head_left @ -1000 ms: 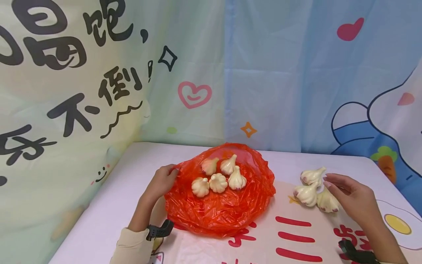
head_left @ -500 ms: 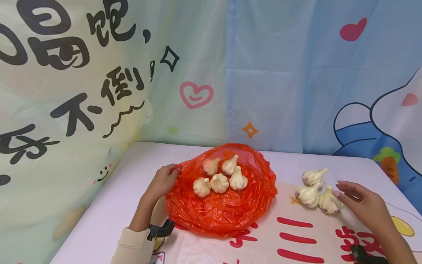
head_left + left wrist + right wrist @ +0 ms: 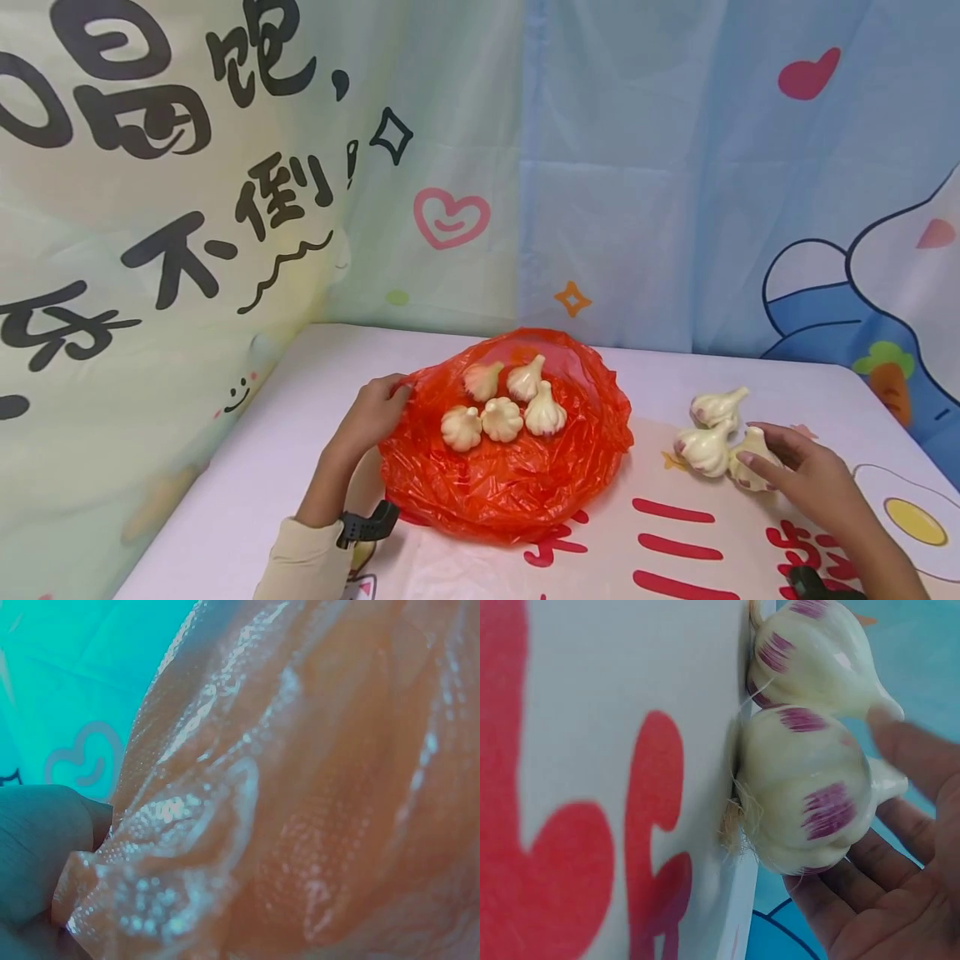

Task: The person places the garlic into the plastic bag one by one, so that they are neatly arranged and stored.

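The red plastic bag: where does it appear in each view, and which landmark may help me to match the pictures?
Head: the red plastic bag is in the lower middle, its left edge in the left hand.
Left wrist: the bag fills most of the picture.
Right wrist: not in it.
Shared by head and left wrist: the smiling heart print, in the latter at left.

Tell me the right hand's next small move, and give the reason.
Probably close the right hand gently on the nearest garlic bulb: its thumb lies on one side of that bulb and its fingers on the other, while the left hand holds the edge of the red bag, where five bulbs lie.
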Demonstrator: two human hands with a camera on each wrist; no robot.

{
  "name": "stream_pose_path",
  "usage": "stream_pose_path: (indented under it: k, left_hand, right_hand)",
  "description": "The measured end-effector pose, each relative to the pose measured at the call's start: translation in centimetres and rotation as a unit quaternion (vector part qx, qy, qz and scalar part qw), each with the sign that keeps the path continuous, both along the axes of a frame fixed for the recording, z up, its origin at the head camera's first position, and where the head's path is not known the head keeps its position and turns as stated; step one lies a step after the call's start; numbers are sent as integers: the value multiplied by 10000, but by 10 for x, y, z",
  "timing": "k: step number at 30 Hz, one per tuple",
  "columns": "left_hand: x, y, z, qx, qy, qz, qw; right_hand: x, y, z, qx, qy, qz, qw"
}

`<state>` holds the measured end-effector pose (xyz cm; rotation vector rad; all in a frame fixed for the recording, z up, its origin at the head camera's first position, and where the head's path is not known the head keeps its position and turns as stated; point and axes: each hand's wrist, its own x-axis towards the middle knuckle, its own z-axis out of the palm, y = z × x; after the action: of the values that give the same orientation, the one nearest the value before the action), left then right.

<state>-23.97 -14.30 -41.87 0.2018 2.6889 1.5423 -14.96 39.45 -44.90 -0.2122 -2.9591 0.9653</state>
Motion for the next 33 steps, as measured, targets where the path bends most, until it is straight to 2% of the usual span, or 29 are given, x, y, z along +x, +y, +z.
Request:
stream_pose_path:
  k: [11, 18, 25, 33]
  left_hand:
    - [-1, -1, 0, -52, 8, 4, 10000]
    - [0, -1, -1, -40, -18, -6, 10000]
    - [0, 1, -1, -32, -37, -30, 10000]
    - [-1, 2, -2, -100, -104, -6, 9999]
  right_hand:
    - [-2, 3, -1, -43, -76, -303, 9995]
    - [0, 5, 1, -4, -97, -350, 9993]
    - [5, 9, 3, 126, 125, -541, 9984]
    - [7, 10, 7, 19, 331, -623, 9975]
